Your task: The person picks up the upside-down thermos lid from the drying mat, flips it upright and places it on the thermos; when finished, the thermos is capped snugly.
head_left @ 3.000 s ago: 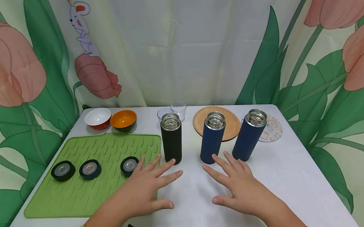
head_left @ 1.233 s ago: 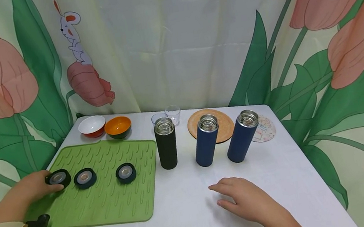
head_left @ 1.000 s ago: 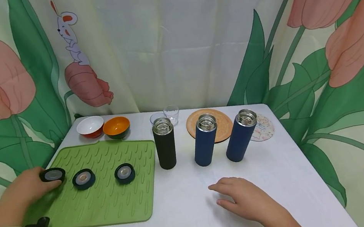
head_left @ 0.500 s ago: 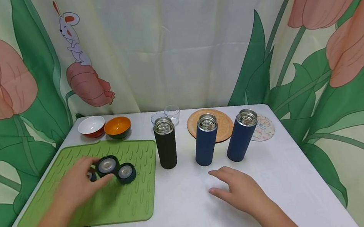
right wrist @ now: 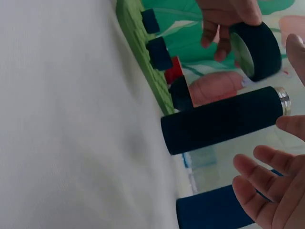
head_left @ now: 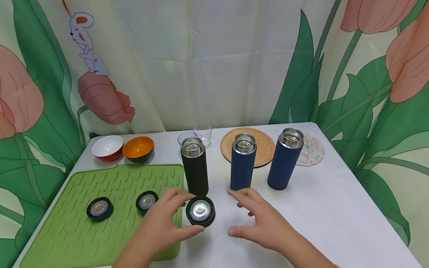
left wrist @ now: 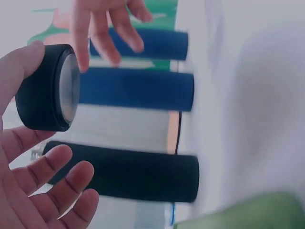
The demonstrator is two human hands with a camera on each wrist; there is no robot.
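Head view: left hand (head_left: 161, 226) fingers pinch black lid (head_left: 200, 211); right hand (head_left: 261, 221) spread; three flasks uncapped.

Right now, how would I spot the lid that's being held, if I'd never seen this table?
Start at the green mat on the table's left side and go just past its right edge, in front of the black flask. There the left hand holds a round black lid. The two other lids lie untouched on the mat; this one is off it, between the hands.
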